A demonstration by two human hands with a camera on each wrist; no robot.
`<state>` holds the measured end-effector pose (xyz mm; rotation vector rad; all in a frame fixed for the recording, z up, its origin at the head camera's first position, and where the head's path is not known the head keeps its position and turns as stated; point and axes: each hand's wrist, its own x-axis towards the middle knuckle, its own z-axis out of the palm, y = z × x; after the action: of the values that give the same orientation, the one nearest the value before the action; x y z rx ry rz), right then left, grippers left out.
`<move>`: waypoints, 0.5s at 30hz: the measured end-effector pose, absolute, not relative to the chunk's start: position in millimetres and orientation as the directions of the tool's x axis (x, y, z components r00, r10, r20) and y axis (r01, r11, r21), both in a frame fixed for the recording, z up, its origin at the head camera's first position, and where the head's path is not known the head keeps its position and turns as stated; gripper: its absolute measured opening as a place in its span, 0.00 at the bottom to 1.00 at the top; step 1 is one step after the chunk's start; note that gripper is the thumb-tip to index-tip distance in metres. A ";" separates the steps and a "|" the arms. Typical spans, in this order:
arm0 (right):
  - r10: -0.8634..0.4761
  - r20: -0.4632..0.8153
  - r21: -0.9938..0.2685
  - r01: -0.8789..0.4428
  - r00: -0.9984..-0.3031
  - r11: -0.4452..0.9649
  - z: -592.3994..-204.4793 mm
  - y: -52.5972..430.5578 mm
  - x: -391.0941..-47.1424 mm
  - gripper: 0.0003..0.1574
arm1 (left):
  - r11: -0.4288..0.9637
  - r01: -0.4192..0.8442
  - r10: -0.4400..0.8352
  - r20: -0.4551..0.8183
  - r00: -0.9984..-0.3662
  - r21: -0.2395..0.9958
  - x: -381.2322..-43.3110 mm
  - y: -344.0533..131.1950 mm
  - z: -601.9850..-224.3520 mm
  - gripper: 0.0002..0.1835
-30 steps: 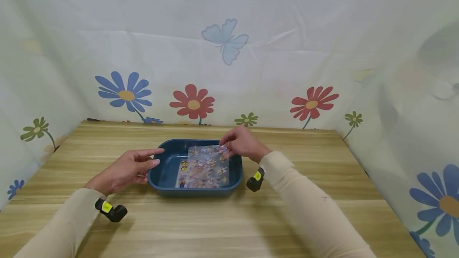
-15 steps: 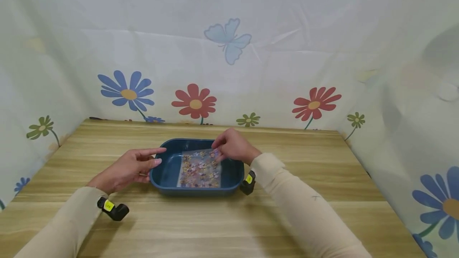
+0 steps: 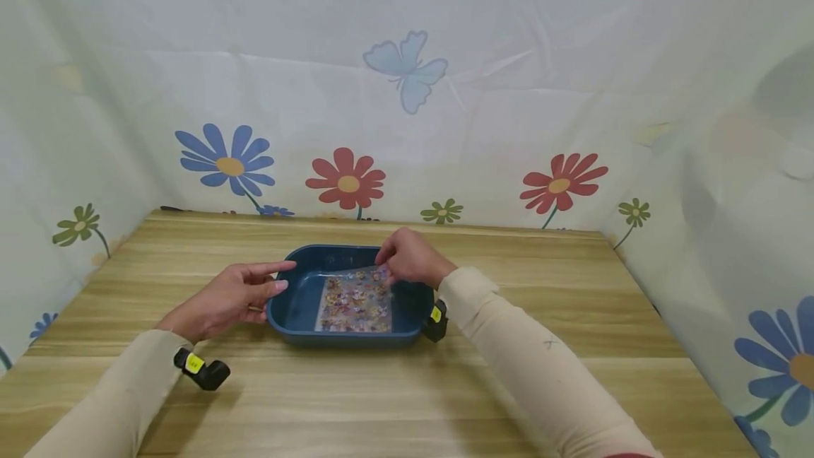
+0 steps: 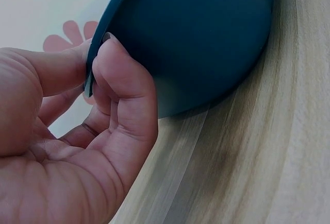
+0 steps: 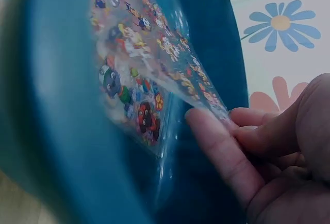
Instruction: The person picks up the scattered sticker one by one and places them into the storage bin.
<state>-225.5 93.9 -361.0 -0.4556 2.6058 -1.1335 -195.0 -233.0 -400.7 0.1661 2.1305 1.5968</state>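
Note:
A dark blue rectangular basin (image 3: 346,338) with rounded corners sits on the table. Its left rim is pinched by my left hand (image 3: 222,301), thumb on one side and fingers on the other, as the left wrist view shows. Inside, towards the right, lies a clear sticker sheet (image 3: 356,306) covered in small colourful cartoon figures. My right hand (image 3: 413,258) reaches over the basin and pinches that sheet's upper right corner between thumb and fingers, so the corner is lifted. Below it in the right wrist view is another sticker sheet (image 5: 131,98) with larger cartoon dogs.
The wood-grain table (image 3: 356,401) extends around the basin on all sides. A pale fabric backdrop (image 3: 286,104) with flowers and butterflies rises behind and at both sides. Each wrist wears a small black camera, such as the left one (image 3: 206,373).
My right hand has moved left and slightly down with the sticker sheet, which now lies lower in the basin over the one beneath. The left hand keeps its hold on the rim.

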 end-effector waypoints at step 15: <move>-0.401 0.004 -0.612 -0.319 -0.916 0.724 -350.7 115.9 -217.7 0.19 | 0.334 -0.151 0.377 -0.279 -0.883 0.930 -195.2 -230.8 -397.9 0.38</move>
<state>-217.7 115.9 -350.7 -0.5865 2.7962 -0.9567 -195.2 -230.8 -397.9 0.1981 2.1548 1.5749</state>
